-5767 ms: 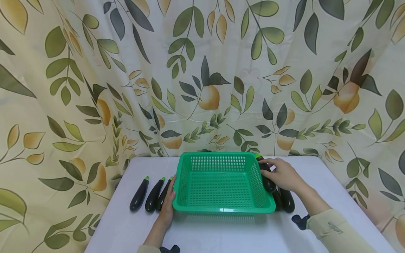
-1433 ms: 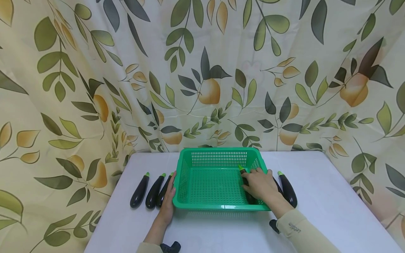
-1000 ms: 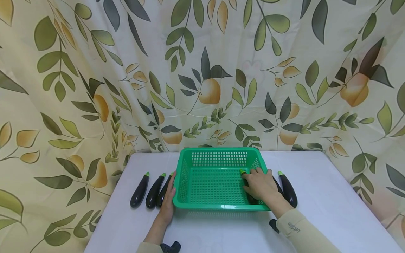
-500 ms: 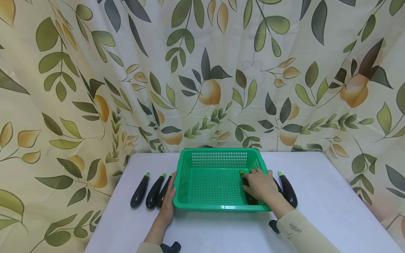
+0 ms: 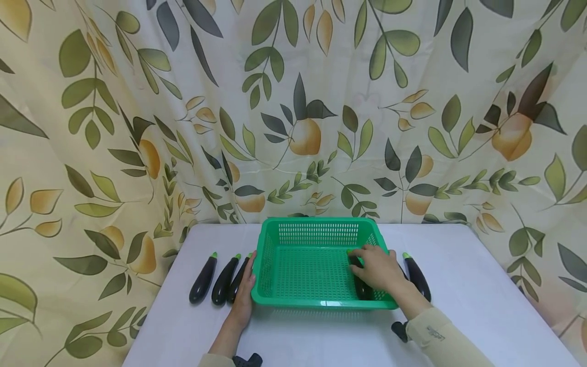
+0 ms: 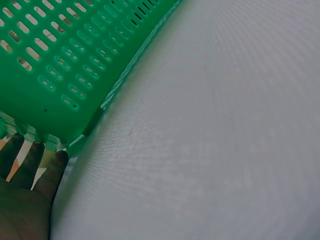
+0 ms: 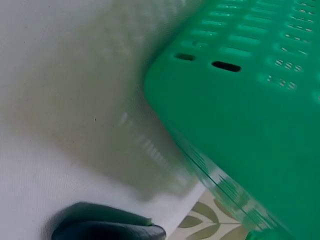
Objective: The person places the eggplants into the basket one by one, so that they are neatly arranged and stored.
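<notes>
A green plastic basket (image 5: 321, 304) stands on the table. My left hand (image 5: 243, 300) lies along its left side, fingers straight against the rim. In the left wrist view, fingertips (image 6: 61, 156) are at the basket's edge. An eggplant (image 5: 364, 289) with a green stem end lies inside at the right. My right hand (image 5: 378, 268) reaches over the right rim, thumb and index finger loosely extended across the eggplant's upper part; its other fingers are hidden. In the right wrist view, the basket wall (image 7: 240, 115) fills the right side.
On the left lie three eggplants, the outer one (image 5: 203, 280), the middle one (image 5: 224, 281), and one (image 5: 238, 280) partly behind my left hand. To the right, one eggplant (image 5: 417, 278) lies outside, another partly hidden by my right wrist. A leaf-patterned curtain (image 5: 321, 127) hangs behind the table (image 5: 312, 339).
My right hand has brought an eggplant from beside the right rim down into the basket. Just now the wrist has risen slightly, while the eggplant stays put. My left hand has stayed at the rim.
</notes>
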`<state>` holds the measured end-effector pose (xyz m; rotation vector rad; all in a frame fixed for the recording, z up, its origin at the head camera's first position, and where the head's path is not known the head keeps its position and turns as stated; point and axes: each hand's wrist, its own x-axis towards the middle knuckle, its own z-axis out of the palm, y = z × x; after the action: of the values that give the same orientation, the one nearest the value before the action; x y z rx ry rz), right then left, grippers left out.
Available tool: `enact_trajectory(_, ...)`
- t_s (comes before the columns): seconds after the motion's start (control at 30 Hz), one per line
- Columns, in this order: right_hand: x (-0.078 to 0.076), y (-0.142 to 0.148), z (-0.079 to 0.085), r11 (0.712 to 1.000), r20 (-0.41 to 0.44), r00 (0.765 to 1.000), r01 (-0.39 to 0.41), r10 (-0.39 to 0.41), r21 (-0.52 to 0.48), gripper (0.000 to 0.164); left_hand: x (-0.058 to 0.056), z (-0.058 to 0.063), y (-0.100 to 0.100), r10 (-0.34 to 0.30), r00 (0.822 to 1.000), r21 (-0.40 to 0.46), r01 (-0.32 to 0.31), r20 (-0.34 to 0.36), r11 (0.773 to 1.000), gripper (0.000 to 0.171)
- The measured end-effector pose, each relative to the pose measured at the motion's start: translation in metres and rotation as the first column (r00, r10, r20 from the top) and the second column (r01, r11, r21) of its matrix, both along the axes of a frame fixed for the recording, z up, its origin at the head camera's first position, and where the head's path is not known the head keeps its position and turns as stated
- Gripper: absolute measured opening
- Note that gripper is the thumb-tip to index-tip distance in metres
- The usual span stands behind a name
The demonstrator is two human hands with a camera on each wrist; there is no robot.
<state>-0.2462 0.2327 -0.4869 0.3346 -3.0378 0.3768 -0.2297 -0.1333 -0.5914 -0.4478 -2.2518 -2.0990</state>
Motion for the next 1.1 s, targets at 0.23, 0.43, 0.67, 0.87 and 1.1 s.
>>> enact_trajectory(0.23, 0.002, 0.008, 0.009, 0.995, -0.041, 0.999, -0.016, 0.012, -0.095, 0.033, 0.001, -0.001, -0.001, 0.010, 1.000, -0.013, -0.010, 0.000, 1.000, 0.056)
enact_trajectory(0.43, 0.004, 0.014, 0.019, 0.990, -0.077, 0.997, -0.016, 0.005, -0.141, 0.034, 0.002, -0.002, -0.001, 0.010, 1.000, -0.014, -0.010, -0.002, 1.000, 0.054)
enact_trajectory(0.67, 0.006, 0.024, 0.030, 0.989, -0.103, 0.995, -0.027, 0.012, -0.145, 0.035, 0.002, -0.003, -0.001, 0.011, 1.000, -0.006, -0.011, 0.005, 1.000, 0.054)
enact_trajectory(0.87, 0.004, 0.035, 0.039, 0.990, -0.124, 0.992, -0.026, 0.009, -0.137, 0.037, 0.003, -0.002, -0.001, 0.010, 1.000, -0.004, -0.010, 0.016, 1.000, 0.053)
enact_trajectory(1.1, 0.003, 0.052, 0.047, 0.990, -0.119, 0.993, -0.010, -0.007, -0.143, 0.040, 0.001, 0.000, -0.001, 0.012, 1.000, -0.008, -0.012, 0.014, 1.000, 0.053)
